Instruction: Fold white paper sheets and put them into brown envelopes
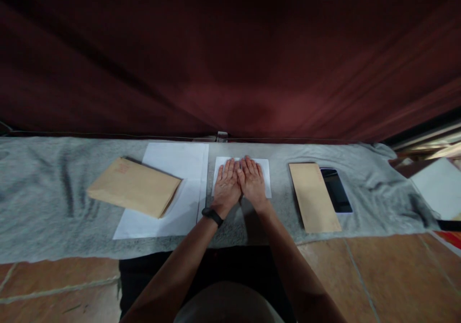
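A small white sheet of paper (pixel 267 176), possibly folded, lies on the grey cloth in front of me. My left hand (pixel 226 186) rests flat on its left part, fingers stretched out, with a black band at the wrist. Beside it my right hand (pixel 252 183) presses flat on the right part, its thumb touching the left hand. The hands cover most of the paper's middle. To the left, large white sheets (pixel 180 157) lie under a stack of brown envelopes (pixel 135 186). On the right sits a flatter brown envelope (pixel 314 198), apart from my hands.
A dark-screened phone (pixel 337 191) lies partly under the right envelope. The grey cloth (pixel 54 193) covers the long narrow surface. Behind it hangs a dark red curtain (pixel 230 73). A white board-like thing (pixel 439 188) stands at the far right. Brown floor tiles (pixel 396 275) show below.
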Motion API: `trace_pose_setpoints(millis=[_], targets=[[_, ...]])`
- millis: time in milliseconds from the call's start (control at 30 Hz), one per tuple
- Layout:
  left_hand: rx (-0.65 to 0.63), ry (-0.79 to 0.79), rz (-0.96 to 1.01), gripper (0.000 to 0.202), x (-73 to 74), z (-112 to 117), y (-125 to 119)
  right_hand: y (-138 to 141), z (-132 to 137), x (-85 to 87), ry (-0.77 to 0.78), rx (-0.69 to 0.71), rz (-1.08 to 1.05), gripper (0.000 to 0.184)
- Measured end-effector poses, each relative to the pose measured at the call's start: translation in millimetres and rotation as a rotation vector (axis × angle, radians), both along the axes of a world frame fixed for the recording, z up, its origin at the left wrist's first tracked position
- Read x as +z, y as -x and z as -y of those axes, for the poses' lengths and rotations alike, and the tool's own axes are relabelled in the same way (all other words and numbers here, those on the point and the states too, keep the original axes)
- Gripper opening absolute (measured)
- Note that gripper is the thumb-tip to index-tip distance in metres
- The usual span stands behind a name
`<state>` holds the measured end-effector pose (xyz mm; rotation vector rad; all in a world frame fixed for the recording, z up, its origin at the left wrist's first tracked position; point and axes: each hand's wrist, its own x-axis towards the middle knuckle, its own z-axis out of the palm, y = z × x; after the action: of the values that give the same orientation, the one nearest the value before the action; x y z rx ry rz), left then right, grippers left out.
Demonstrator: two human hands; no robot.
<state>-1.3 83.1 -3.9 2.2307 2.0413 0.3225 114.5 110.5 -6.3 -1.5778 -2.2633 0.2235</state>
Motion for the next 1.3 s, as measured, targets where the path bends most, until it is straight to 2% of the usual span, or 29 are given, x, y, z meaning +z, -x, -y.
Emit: trace_pose_setpoints(millis=[400,567,633,767,867,1133,1300], targets=[[0.183,-0.109,0.053,0.060,-5.7,5,17,-48,3,-10.6,-0.079,-0.134,0.108,0.061],[0.249,-0.119,0.074,0.061,-0.8,9,16,-59,7,-11.8,-0.099,-0.161,0.109,0.062],[0.214,-0.114,0.075,0.061,3.3,12,6,-60,8,-12.0,-0.108,-0.161,0.110,0.062],[0.019,-0.069,0.099,0.059,6.3,14,-22,-59,8,-12.0,-0.118,-0.165,0.109,0.061],[-0.015,-0.055,0.098,0.058,2.6,11,-31,-59,8,-11.6,-0.116,-0.164,0.115,0.061],[0.056,-0.066,0.044,0.060,-0.5,6,3,-60,7,-11.9,-0.099,-0.177,0.109,0.061],[0.072,-0.083,0.025,0.059,-1.0,8,7,-44,11,-4.5,-0.083,-0.220,0.070,0.059]])
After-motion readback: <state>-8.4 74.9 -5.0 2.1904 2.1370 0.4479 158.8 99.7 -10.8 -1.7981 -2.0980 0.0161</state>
